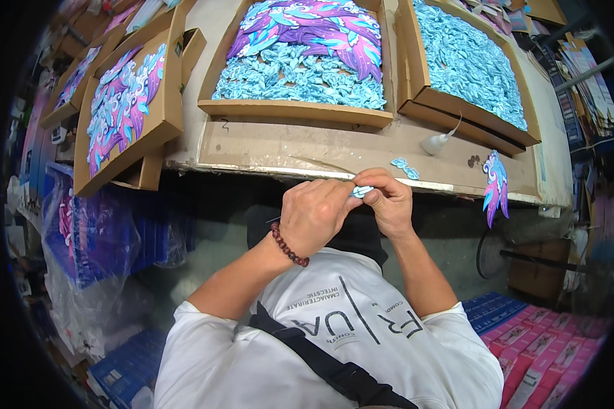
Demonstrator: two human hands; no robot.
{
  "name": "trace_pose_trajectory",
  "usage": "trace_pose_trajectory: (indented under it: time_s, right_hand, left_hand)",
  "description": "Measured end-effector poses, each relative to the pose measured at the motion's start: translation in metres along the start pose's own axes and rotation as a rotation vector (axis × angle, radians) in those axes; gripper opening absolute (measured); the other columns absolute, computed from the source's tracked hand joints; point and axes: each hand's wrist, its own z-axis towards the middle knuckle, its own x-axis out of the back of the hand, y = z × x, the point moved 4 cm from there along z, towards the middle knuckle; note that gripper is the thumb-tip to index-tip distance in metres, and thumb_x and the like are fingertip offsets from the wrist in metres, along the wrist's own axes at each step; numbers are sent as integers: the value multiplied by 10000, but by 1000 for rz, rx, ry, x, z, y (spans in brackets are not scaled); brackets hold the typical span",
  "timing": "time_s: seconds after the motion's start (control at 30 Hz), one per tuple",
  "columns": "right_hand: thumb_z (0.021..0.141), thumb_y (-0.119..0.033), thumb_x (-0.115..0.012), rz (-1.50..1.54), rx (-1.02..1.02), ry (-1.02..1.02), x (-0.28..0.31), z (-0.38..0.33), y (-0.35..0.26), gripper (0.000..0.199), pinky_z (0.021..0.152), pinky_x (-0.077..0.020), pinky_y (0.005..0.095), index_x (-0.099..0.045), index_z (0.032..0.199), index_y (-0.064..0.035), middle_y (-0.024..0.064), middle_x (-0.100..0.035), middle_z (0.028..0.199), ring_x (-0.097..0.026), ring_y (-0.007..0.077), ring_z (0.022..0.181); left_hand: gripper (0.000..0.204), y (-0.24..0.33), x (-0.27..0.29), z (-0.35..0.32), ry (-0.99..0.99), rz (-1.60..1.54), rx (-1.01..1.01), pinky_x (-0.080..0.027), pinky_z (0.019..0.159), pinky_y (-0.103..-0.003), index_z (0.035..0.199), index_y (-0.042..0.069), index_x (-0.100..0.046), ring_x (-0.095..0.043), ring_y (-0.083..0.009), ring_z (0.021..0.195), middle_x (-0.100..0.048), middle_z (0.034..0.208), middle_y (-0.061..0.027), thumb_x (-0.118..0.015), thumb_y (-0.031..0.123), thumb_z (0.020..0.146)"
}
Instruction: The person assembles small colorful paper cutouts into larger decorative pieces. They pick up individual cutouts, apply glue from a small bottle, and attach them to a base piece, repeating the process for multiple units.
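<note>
My left hand (pixel 314 210), with a dark beaded bracelet at the wrist, and my right hand (pixel 391 203) meet at the table's front edge. Between their fingertips is a small light-blue shaped piece (pixel 362 192), pinched from both sides. A thin dark sliver (pixel 273 220) sticks out beside my left wrist; what it belongs to is hidden. Two similar light-blue pieces (pixel 405 168) lie on the table just beyond my right hand. Farther right, a purple-and-blue feather-shaped cutout (pixel 496 187) hangs partly over the edge.
A small white squeeze bottle with a thin nozzle (pixel 436 142) lies tilted on the table (pixel 266 146). Behind it stand a cardboard tray (pixel 293 109) of cutouts and blue pieces and another tray (pixel 467 109) of blue pieces. Pink boxes (pixel 539 347) are stacked at lower right.
</note>
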Motion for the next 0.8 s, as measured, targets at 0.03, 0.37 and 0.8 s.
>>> trace_pose_trajectory:
  time_s: [0.03,0.37,0.8]
  right_hand:
    - [843,-150,-731,-8,-12,9,-1,-1,1,256,833,-490,275,-679,1021,26,107,-640,1061,-610,175,959]
    - [802,-4,-681,-514,27,54,-20,-7,-21,115,753,-506,300,-659,908,35,126,-666,904,-641,219,814]
    - [891,-70,-653,-343,-97,-93,-35,16,-21,139,750,-497,265,-672,974,40,110,-655,956,-613,166,846]
  left_hand:
    - [180,-2,-1,-1,-1,19,0,-503,582,-354,926,36,-666,-646,-277,671,-660,763,-99,-724,84,762]
    - [124,-10,-4,-15,12,-46,-108,-473,537,-365,789,17,-608,-598,-290,602,-590,674,-106,-702,98,782]
    - [121,-21,21,-20,-5,-155,163,-516,580,-356,928,56,-681,-658,-287,690,-664,778,-107,-685,132,834]
